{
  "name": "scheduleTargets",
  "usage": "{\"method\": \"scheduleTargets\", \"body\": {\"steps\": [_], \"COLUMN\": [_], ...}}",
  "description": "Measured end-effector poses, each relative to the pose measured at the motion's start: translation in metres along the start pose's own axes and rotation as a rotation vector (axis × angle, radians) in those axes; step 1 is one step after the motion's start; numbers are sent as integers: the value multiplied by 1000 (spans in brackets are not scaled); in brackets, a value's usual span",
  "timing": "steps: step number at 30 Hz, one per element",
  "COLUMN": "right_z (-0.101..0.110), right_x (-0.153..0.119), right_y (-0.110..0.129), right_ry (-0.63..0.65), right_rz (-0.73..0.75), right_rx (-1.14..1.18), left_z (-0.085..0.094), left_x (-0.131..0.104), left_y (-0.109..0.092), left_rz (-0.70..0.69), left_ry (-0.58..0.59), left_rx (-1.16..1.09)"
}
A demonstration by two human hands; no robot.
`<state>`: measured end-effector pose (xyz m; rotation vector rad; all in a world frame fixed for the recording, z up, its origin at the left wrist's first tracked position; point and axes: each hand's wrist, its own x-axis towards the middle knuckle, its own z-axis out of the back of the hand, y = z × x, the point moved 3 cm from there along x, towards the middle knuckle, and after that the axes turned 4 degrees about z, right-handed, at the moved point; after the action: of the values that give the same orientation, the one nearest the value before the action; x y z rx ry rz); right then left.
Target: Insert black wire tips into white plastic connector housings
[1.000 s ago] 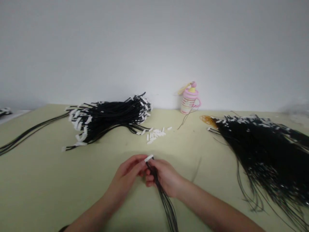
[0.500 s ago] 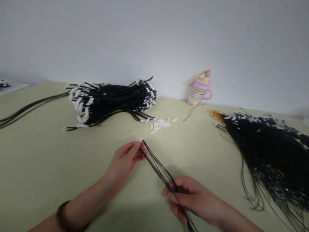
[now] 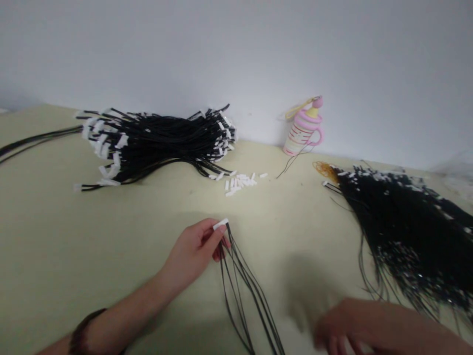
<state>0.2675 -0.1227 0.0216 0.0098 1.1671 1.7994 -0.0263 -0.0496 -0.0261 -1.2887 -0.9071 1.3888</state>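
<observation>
Between thumb and fingers, my left hand [image 3: 201, 244] pinches the white connector of a wire harness [image 3: 254, 291]. Its thin black wires fan out from the connector and run down past the bottom of the view. My right hand [image 3: 347, 323] is at the lower right, apart from the wires and blurred, with its fingers curled down and partly cut off by the view's edge. Beyond my left hand lies a small cluster of loose white connector housings [image 3: 240, 183].
A large bundle of black wires with white connectors [image 3: 166, 138] lies at the back left. A pink and white toy cup [image 3: 303, 130] leans at the wall. On the right is a big pile of black wires [image 3: 402, 222], with orange rubber bands [image 3: 325, 170] at its corner.
My right hand has let go of the wires and moved right and down. The wires have spread apart, and more of the white connector shows in my left hand. The view has shifted slightly.
</observation>
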Motion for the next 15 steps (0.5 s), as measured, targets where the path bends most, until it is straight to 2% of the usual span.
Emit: {"method": "scheduleTargets", "body": {"steps": [3, 5, 7, 9, 12, 15], "right_z": [25, 41, 48, 49, 50, 54], "right_x": [66, 117, 164, 200, 230, 240], "right_y": [25, 30, 28, 23, 19, 18], "right_ry": [9, -300, -530, -690, -805, -831], "right_rz": [142, 177, 146, 122, 124, 141], "right_rx": [-62, -155, -206, -248, -302, -341], "left_z": [-1, -1, 1, 3, 4, 3], "left_x": [0, 2, 4, 5, 6, 5], "left_y": [1, 2, 5, 7, 8, 6], "left_rz": [-27, -29, -4, 31, 49, 19], "left_ry": [52, 92, 122, 125, 113, 126], "left_rx": [-13, -37, -77, -129, -181, -170]}}
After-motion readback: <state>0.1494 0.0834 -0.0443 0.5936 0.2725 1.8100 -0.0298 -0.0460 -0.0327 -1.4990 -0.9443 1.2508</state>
